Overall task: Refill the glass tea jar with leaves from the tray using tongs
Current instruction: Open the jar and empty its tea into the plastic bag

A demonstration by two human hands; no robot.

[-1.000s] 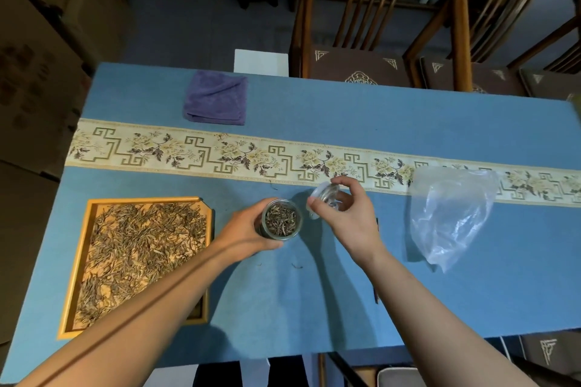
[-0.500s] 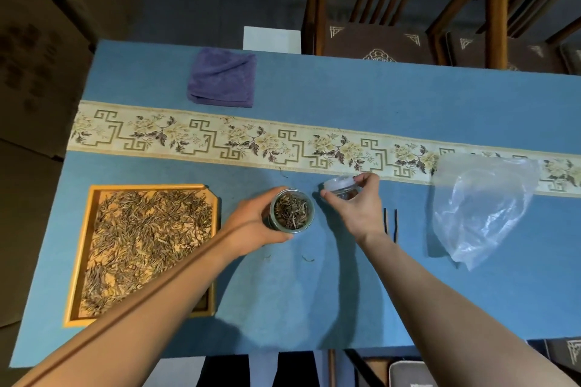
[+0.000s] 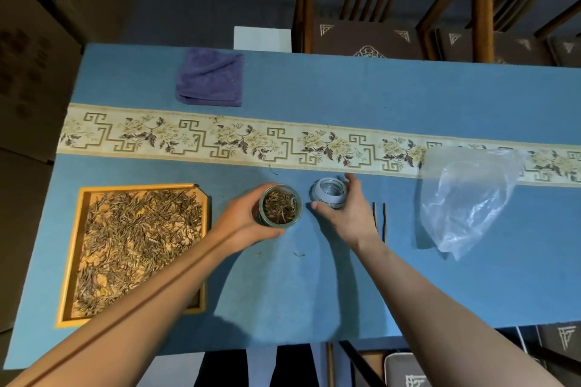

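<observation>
So far the refill looks barely begun, judging from the head view. The jar stands uncapped on the blue bench, the left hand curled round its side, and it already has leaves in it, though how full it is I cannot tell from above. The right hand grips the lid, which is at the bench just right of the jar. Still to be picked up are the tongs, two thin dark prongs lying just beyond that hand. The tray, well to the left, is thickly covered with leaves, so nearly all the moving seems left to do.
</observation>
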